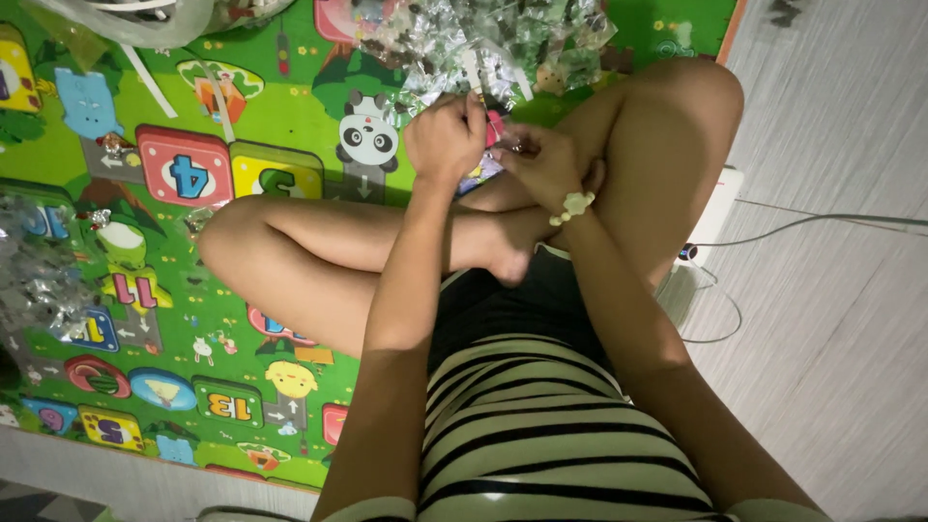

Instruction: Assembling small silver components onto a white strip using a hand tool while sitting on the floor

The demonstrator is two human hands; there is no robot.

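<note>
Striped black-and-cream fabric fills the bottom of the view, nearest the camera, with the person's forearms running up from it over crossed bare legs. Both hands meet above the knees. On the left hand the fingers are curled shut into a loose fist, and what they close on cannot be made out. On the right hand, which wears a pale bead bracelet at the wrist, the fingers are pinched together on a small glinting piece, too small to identify, held just beside the left hand, with a spot of pink showing between the two hands.

Just beyond the hands lies a heap of small clear packets, each holding dark and greenish bits. A white plastic bag sits at the top left corner, its contents hidden. Another cluster of shiny clear packets rests at the left edge. All of it lies on a green play mat with numbers and animals, spread over grey flooring, where a white power strip and its cable lie.
</note>
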